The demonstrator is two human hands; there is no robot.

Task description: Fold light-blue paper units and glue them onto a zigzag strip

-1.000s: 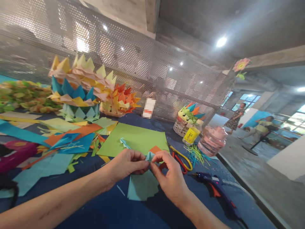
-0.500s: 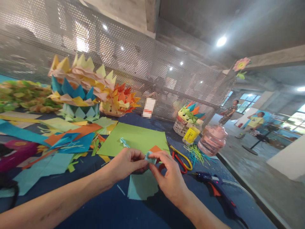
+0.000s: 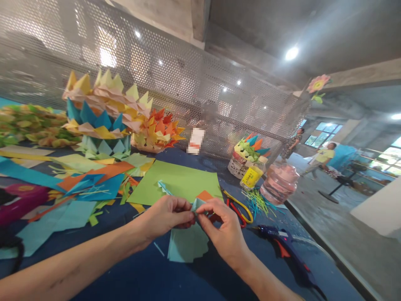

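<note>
A small folded piece of light blue paper [image 3: 196, 204] is pinched between my two hands, partly hidden by the fingers. My left hand [image 3: 171, 212] grips its left side with thumb and fingertips. From the right, my right hand [image 3: 219, 219] closes thumb and index finger on it. Below them lies a stack of light blue paper [image 3: 187, 246] on the dark blue table [image 3: 131, 271]. Behind is a green sheet [image 3: 184, 177], with a small folded light blue paper piece [image 3: 163, 187] and an orange paper piece [image 3: 205, 195] on it.
Scissors [image 3: 247, 211] and a glue gun [image 3: 286, 240] lie to the right, near a yellow-labelled bottle [image 3: 251, 177] and a pink jug [image 3: 280, 184]. Folded-paper baskets [image 3: 106, 146] stand at back left, behind paper scraps [image 3: 100, 179]. Two people are in the background.
The folded paper between my fingers has turned slightly, and a pointed tip now shows above them. My right fingers have shifted a little. The people in the background have moved left.
</note>
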